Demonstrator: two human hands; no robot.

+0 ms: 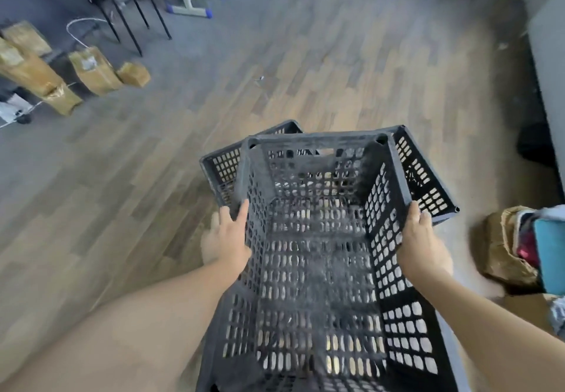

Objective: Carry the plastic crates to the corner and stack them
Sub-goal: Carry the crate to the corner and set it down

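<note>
1. Head view: the left hand [227,235] clamps the left rim of a dark perforated crate [318,254], thumb on the inner face, the other fingers hidden outside the wall.
2. The right hand [420,241] grips the opposite rim the same way, fingers wrapped over the outer edge.
3. Between the 2 hands the held crate hangs open side up, its floor and walls pierced with slots, tilted away from the person.
4. Beyond and under the grip, a second crate [425,177] of the same kind sits on the wooden floor [305,70], turned at an angle; its corners show left and right of the held one.
5. Whether the 2 crates touch cannot be told.
6. Well left of the grip stand brown wrapped packages [94,70]; right of it, a paper bag [504,245].
</note>
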